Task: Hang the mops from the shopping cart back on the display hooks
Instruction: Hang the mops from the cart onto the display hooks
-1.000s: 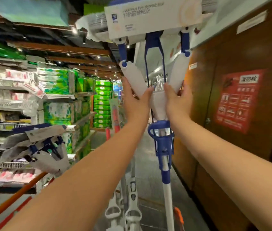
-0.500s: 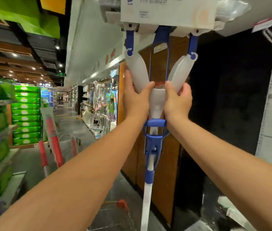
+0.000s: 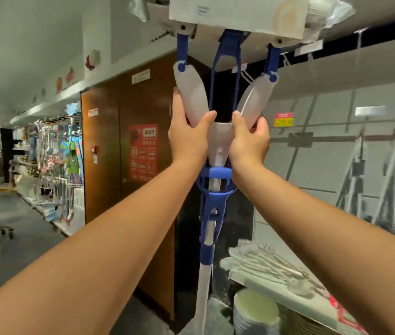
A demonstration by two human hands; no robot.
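Sponge mop (image 3: pixel 218 141) raised head-up before the white display wall (image 3: pixel 336 105), just below its hooks (image 3: pixel 248 77). We judge it light but long and top-heavy, the pole (image 3: pixel 203 286) stiff, the plastic smooth. It is best held low on the white forked yoke (image 3: pixel 191 93). Head (image 3: pixel 324 10) wrapped in a cardboard sleeve (image 3: pixel 237 13), blue wringer links (image 3: pixel 226 52) beneath. Our left hand (image 3: pixel 188 139) and right hand (image 3: pixel 249 141) each curl round one prong of the yoke, thumbs (image 3: pixel 206 117) in front.

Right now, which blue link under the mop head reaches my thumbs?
The middle loop: it runs down between the thumbs. The left link and right link are short, ending atop the white arms.
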